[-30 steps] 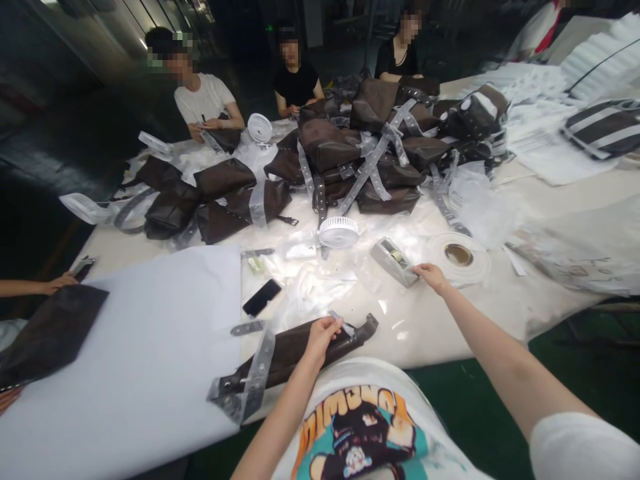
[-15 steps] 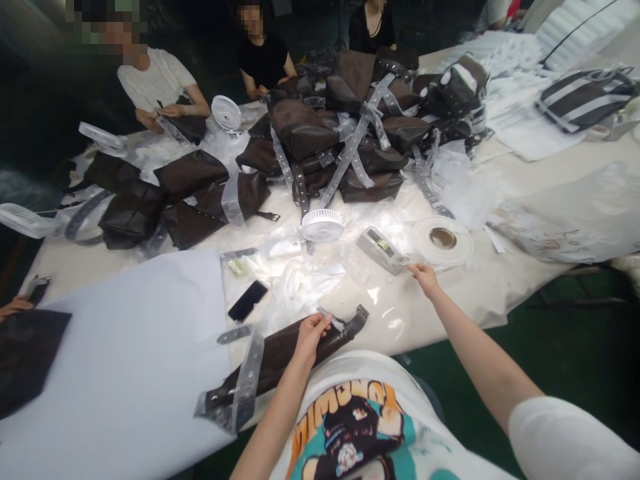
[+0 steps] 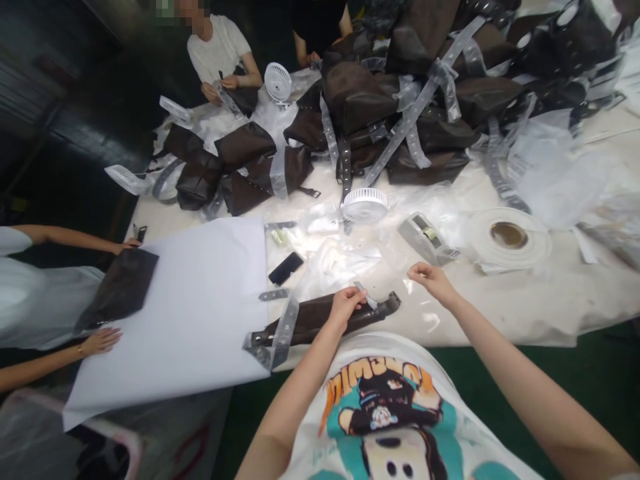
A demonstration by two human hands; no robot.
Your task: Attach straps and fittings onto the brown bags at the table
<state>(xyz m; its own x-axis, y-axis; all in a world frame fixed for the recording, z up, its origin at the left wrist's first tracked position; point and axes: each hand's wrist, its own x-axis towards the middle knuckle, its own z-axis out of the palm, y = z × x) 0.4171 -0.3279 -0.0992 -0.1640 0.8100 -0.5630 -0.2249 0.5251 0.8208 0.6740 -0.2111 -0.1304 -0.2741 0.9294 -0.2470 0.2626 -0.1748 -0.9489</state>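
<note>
A dark brown bag (image 3: 314,315) lies flattened on the table in front of me, with a clear plastic-wrapped strap (image 3: 286,327) across its left part. Over its right end, my left hand (image 3: 349,307) pinches a small greyish strip (image 3: 367,293) near the buckled strap end (image 3: 391,303). My right hand (image 3: 434,283) hovers over the table right of the bag, thumb and fingertips pressed together; anything between them is too small to make out. Just beyond it stands a clear-grey tape dispenser (image 3: 425,237), apart from the fingers.
A phone (image 3: 286,268) and a white fan (image 3: 365,205) are beyond the bag. Brown bags (image 3: 360,97) are heaped at the back. A large white roll (image 3: 480,240) sits right. At left, a co-worker's hand (image 3: 103,341) rests on a white sheet (image 3: 200,287) beside another bag.
My right hand has drawn back from the tape dispenser's end, towards me. My view has turned left, showing more of the co-worker there. My left hand keeps its pinch at the bag.
</note>
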